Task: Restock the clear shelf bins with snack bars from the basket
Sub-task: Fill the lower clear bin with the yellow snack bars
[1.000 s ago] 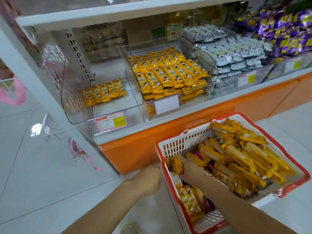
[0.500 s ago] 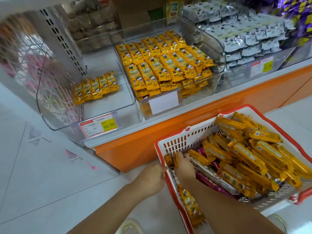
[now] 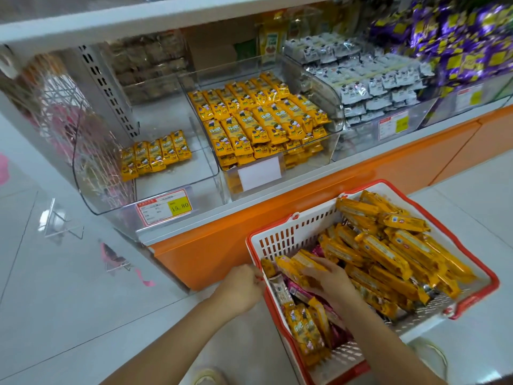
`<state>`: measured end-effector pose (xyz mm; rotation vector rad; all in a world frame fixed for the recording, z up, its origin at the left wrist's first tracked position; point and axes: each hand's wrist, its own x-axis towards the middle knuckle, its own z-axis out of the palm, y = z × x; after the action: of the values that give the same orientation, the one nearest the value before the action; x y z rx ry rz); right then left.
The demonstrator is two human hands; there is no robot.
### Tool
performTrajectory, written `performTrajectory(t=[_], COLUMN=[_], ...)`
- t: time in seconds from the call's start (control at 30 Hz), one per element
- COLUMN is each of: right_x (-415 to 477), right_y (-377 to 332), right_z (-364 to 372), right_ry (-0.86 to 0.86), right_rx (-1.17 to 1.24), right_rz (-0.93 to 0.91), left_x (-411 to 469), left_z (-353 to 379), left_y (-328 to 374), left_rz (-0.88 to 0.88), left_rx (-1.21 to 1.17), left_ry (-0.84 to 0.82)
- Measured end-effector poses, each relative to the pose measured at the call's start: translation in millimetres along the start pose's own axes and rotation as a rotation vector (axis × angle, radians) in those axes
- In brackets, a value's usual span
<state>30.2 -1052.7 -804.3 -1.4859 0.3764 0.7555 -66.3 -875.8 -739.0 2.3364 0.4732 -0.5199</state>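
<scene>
Left hand (image 3: 244, 290) is curled on the red rim of the basket (image 3: 288, 238) at its near-left corner; I log that as a firm grip, steadying it. Right hand (image 3: 330, 279) is down inside the basket, fingers (image 3: 311, 266) laid across a couple of the long yellow snack bars (image 3: 383, 251) by that same corner. The thumb is hidden under the palm, so I cannot tell whether the hand has closed on a bar or only rests on top. Stock: long bars are heaped loosely over the far and right side of the basket. The short packets (image 3: 305, 329) at the near end look to carry the same yellow wrapper as the shelf stock, and pink bars (image 3: 298, 290) lie partly under the pile. Target: the left bin (image 3: 91, 176), clear-walled, with a price tag (image 3: 165, 207) on its front, holds only one row of five packets, set toward the back. The middle bin (image 3: 331, 112) beside it is packed up to its front lip. Handling, my judgement: each bar should be light, and the glossy film looks slick, so a pinched stack will likely fan out and slide. The contents may snap or crumble if bent. Best hold is across the middle of the long sides, thumb under and fingers over, a few bars at a time and all parallel. I would avoid the crimped end seals, which look floppy and give little control.
</scene>
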Motion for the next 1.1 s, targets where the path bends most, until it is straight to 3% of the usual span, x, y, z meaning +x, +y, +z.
performTrajectory(t=[0.07,0.17,0.27,0.33,0.5,0.63,0.77,0.93,1.1], right_x=[-31,-70,-98,-111,-132,-138,-148,-155,-164], right_y=[-15,-36,-53,-62,-74,-79,-80,-81,-93], right_z=[-3,4,18,25,32,39,53,66,75], right_ry=[-0.149,-0.361,-0.438,-0.437,-0.428,-0.366,-0.431,-0.337,-0.368], right_rx=[0.218,0.374,0.397,0.366,0.346,0.375,0.210,0.035,-0.216], right_rz=[0.012,0.003,-0.044,-0.110,-0.179,-0.213,-0.306,-0.413,-0.531], left_x=[-6,-21,-30,-36,-53,-68,-77,-82,-86], left_z=[-9,-22,-30,-33,-50,-69,-73,-76,-87], left_y=[12,30,38,41,42,43,43,43,39], left_rz=[-0.040,-0.073,-0.006,0.031,0.070,0.066,0.087,0.101,0.125], left_rx=[-0.135,-0.780,-1.295,-1.437,-1.455,-1.340,-1.254,-1.223,-1.274], left_ry=[0.004,-0.137,-0.115,-0.054,0.042,0.010,-0.006,0.077,0.097])
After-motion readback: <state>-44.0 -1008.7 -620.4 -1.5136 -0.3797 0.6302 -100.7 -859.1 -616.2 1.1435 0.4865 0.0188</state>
